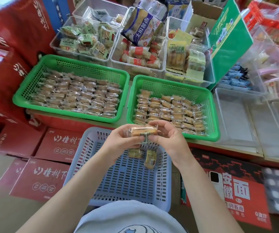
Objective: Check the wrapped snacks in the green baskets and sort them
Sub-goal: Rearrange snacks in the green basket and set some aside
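Wrapped snack (143, 131) pinched between both my hands, left hand (123, 140) gripping one end, right hand (167, 137) the other, above the blue basket (127, 179) holding two packets. Beyond: left green basket (71, 64) and right green basket (174, 83), both filled with snacks.

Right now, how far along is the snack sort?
Early. Done: only two wrapped snacks lie in the blue basket. In hand: the left hand and right hand together hold one snack over it. Left: the left green basket looks full; the right green basket holds many packs.
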The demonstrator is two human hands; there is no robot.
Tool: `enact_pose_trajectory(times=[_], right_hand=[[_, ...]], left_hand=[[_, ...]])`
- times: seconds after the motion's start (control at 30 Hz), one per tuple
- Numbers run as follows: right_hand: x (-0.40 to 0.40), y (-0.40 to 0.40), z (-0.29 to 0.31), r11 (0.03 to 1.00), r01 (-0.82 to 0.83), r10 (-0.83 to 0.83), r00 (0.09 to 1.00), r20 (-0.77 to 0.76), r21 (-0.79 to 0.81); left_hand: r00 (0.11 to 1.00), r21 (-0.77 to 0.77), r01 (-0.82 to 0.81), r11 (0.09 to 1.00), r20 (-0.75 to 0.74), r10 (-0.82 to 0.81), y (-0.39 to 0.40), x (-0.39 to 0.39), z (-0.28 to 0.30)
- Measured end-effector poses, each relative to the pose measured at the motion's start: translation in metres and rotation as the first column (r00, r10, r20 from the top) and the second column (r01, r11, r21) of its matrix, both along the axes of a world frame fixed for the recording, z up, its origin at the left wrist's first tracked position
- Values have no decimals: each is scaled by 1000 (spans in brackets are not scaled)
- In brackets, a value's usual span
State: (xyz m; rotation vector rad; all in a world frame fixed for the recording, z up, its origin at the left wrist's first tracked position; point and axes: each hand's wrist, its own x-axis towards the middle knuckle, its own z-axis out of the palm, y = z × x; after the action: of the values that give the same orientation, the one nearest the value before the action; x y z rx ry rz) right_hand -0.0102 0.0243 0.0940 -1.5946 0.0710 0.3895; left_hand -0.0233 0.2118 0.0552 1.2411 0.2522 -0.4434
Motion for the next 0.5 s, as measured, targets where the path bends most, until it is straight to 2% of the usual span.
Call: enact_pose_trajectory(times=[0.2, 0.43, 0.5], right_hand=[[-15, 13, 2, 990, 73, -76, 997, 15, 121], [-24, 20, 2, 942, 213, -200, 977, -74, 259], [-25, 24, 2, 939, 246, -241, 969, -53, 238]], left_hand=[[994, 36, -47, 998, 101, 43, 16, -8, 4], [984, 46, -67, 997, 165, 59, 20, -18, 13], [983, 34, -73, 997, 170, 66, 20, -19, 12]])
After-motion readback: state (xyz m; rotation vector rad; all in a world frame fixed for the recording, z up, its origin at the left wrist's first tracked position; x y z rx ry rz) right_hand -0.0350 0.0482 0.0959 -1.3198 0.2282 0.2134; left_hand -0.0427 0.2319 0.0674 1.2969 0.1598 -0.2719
